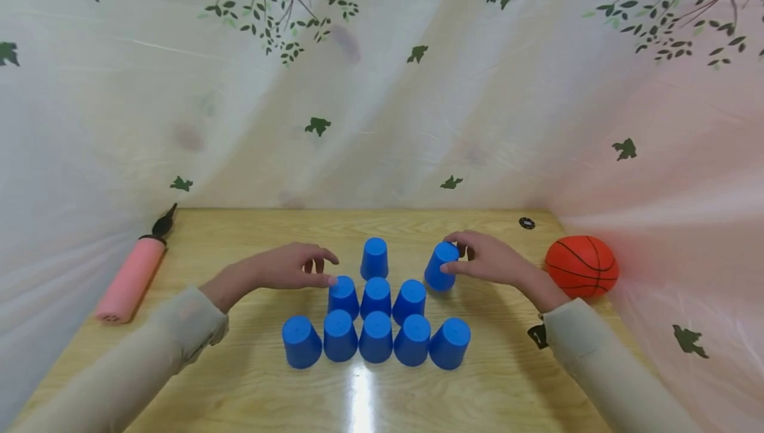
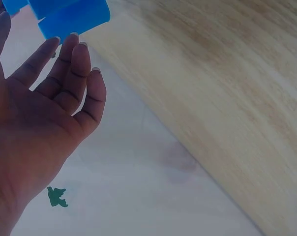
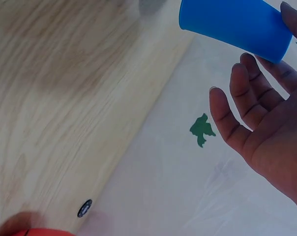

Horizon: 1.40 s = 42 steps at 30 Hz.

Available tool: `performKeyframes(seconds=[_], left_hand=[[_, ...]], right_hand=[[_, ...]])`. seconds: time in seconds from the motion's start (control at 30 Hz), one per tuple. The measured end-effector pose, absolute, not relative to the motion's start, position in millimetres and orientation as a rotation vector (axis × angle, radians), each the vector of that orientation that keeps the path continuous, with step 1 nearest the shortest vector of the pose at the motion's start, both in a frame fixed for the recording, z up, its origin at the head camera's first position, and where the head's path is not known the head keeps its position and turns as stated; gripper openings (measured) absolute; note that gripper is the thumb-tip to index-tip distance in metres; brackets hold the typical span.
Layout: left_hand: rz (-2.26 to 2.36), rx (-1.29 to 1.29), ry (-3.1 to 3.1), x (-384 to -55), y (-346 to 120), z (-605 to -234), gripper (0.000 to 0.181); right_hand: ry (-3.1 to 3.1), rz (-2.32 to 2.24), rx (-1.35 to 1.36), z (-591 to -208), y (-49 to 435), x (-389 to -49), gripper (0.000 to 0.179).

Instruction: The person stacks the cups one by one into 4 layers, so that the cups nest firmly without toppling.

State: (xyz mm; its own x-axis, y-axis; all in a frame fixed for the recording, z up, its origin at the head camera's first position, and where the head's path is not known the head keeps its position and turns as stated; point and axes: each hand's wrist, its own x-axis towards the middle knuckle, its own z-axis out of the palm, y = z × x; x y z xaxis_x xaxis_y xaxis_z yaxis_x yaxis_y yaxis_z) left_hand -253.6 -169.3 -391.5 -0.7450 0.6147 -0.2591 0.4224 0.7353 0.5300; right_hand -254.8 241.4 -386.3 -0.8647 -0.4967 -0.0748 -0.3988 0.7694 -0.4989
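Blue cups [image 1: 376,337] stand upside down on the desk [image 1: 239,380], and five of them make the near row, side by side. Just behind them is a middle row of three cups [image 1: 377,299]. Over the left end of this row is the left hand [image 1: 289,266], half open with loosely bent fingers and holding nothing; its thumb tip is at the upper edge of the left cup [image 1: 343,300], but I cannot tell if they touch. At the left side of the desk lies a pink pump [image 1: 131,280]. On the right, the right hand [image 1: 492,259] pinches one slightly tilted cup [image 1: 439,270] between thumb and fingers, apart from the rows; I cannot tell if this cup touches the desk. Farther right rests a red ball [image 1: 581,266]. One single cup [image 1: 374,258] stands behind the middle row. Near the far right corner lies a small black disc [image 1: 526,223], and beyond hangs a pale sheet [image 1: 370,174] with green leaves.
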Motion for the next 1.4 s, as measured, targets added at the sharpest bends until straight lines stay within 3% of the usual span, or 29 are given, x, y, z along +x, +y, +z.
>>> performKeyframes(seconds=[0.77, 1.4], left_hand=[[0.626, 0.834, 2.484, -246.2, -165.0, -398.7, 0.065], [0.62, 0.809, 2.48, -242.2, -160.4, -402.1, 0.061]], right_hand=[[2.701, -0.746, -0.725, -401.9, 198.4, -286.4, 0.062], [2.68, -0.779, -0.692, -417.1, 183.2, -295.7, 0.059]])
